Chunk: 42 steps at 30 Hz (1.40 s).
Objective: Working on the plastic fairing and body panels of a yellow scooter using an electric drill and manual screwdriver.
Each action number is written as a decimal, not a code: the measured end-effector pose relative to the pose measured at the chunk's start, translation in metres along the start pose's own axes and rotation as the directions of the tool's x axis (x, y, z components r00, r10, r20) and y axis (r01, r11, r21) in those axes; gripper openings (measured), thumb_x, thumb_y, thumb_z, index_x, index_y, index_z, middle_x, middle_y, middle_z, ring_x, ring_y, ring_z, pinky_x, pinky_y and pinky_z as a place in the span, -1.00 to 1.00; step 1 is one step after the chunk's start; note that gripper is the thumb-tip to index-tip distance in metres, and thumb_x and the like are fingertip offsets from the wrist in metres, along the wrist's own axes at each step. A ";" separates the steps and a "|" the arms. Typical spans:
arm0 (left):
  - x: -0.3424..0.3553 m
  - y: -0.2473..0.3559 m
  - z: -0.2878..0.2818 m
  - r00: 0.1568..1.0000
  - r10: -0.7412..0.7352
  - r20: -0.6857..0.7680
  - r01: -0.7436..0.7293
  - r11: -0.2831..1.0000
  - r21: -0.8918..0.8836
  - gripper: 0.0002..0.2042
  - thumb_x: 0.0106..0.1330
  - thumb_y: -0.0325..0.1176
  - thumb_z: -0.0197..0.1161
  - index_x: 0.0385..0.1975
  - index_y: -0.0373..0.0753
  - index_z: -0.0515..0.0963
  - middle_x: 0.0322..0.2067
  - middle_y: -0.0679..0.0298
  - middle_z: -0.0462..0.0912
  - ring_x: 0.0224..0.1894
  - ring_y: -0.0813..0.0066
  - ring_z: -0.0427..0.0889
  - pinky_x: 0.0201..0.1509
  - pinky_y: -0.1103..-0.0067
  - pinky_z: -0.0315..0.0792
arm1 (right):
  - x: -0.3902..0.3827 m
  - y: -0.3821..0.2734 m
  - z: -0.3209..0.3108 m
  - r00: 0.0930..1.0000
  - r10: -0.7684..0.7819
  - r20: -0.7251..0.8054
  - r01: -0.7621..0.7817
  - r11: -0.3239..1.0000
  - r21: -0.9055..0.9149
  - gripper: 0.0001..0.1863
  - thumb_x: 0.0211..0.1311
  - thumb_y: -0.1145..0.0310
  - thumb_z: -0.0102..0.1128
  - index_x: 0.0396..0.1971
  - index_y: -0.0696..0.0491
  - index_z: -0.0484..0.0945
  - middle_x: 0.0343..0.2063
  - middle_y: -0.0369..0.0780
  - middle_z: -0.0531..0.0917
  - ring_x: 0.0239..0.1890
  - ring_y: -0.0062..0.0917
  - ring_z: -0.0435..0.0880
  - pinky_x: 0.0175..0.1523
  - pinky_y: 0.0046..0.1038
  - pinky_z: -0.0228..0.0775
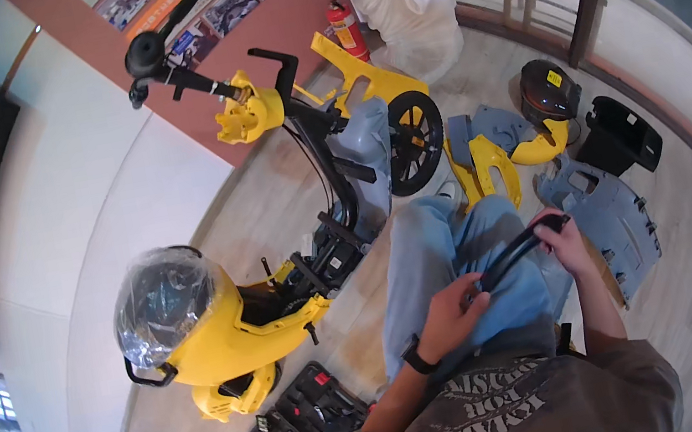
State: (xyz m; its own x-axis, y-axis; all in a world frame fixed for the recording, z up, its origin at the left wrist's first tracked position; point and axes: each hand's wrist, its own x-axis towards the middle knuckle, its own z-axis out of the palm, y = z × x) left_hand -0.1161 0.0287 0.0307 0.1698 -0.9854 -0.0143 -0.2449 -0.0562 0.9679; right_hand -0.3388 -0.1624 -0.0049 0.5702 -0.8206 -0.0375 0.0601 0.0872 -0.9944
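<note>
The left hand [454,319] pinches the eight-o'clock end of a curved black bar [511,260], the right hand [565,242] its two-o'clock end, seemingly to steady it above the lap [512,316]

Wearer: dark grey-brown T-shirt [572,394], pale block lettering [495,403] across chest, 3 lines visible. Short, loose sleeves [639,368]. Black band [417,355], watch-like, at wrist of left hand [454,315]. Light-blue jeans [423,258], faded over thighs. Pale shoe [450,189], mostly hidden.
</note>
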 end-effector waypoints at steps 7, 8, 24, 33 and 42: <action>-0.041 0.005 -0.023 0.974 -0.039 -0.223 0.065 0.992 0.111 -0.71 0.36 -0.44 0.16 -0.62 -0.36 0.33 -0.71 0.13 0.23 -0.63 0.50 0.17 -0.56 0.45 0.13 | 0.030 0.188 -0.136 0.460 0.364 -0.810 -0.205 0.931 0.302 -0.84 0.23 0.30 0.19 -0.39 0.06 0.48 -0.63 -0.27 0.56 -0.67 -0.61 0.50 -0.60 -0.53 0.30; -0.045 0.009 -0.027 0.970 -0.004 -0.244 0.043 0.987 0.155 -0.70 0.36 -0.45 0.15 -0.63 -0.36 0.30 -0.73 0.16 0.20 -0.65 0.51 0.13 -0.58 0.46 0.08 | 0.031 0.221 -0.152 0.434 0.366 -0.824 -0.275 0.924 0.265 -0.83 0.22 0.29 0.18 -0.41 0.09 0.49 -0.63 -0.25 0.57 -0.67 -0.57 0.53 -0.60 -0.53 0.33; -0.038 -0.001 -0.071 0.957 0.075 -0.281 0.121 0.778 0.617 -0.66 0.12 -0.49 0.34 -0.76 -0.22 0.29 -0.75 0.24 0.34 -0.71 0.22 0.40 -0.64 0.43 0.26 | 0.051 0.531 -0.266 0.598 0.370 -0.711 -0.598 0.796 -0.089 -0.75 0.31 0.26 0.06 -0.27 0.16 0.55 -0.39 -0.12 0.60 -0.37 -0.36 0.62 -0.29 -0.31 0.58; -0.026 -0.030 -0.129 0.917 0.080 -0.390 0.267 0.604 0.751 -0.78 0.08 -0.49 0.30 -0.69 -0.21 0.38 -0.69 0.22 0.39 -0.63 0.22 0.49 -0.59 0.39 0.36 | 0.126 0.500 -0.228 0.324 0.750 -0.576 -0.091 0.631 0.770 -0.70 0.34 0.23 0.08 -0.18 0.20 0.49 -0.34 -0.14 0.53 -0.37 -0.36 0.65 -0.23 -0.54 0.65; -0.019 -0.044 -0.173 0.880 0.141 -0.453 0.211 0.739 0.640 -0.68 0.24 -0.29 0.28 -0.73 -0.21 0.41 -0.71 0.14 0.43 -0.62 0.10 0.51 -0.57 0.33 0.36 | 0.153 0.379 -0.227 0.675 0.510 -0.533 -0.578 0.815 0.047 -0.79 0.38 0.39 -0.09 -0.22 0.19 0.50 -0.58 -0.22 0.53 -0.44 -0.47 0.63 -0.33 -0.52 0.56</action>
State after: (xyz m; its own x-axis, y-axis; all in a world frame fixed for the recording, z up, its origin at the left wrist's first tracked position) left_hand 0.0564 0.0773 0.0316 0.5477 -0.8023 0.2376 -0.7561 -0.3529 0.5512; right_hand -0.4149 -0.3826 -0.4102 -0.0212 -0.8108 -0.5850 -0.2418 0.5719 -0.7839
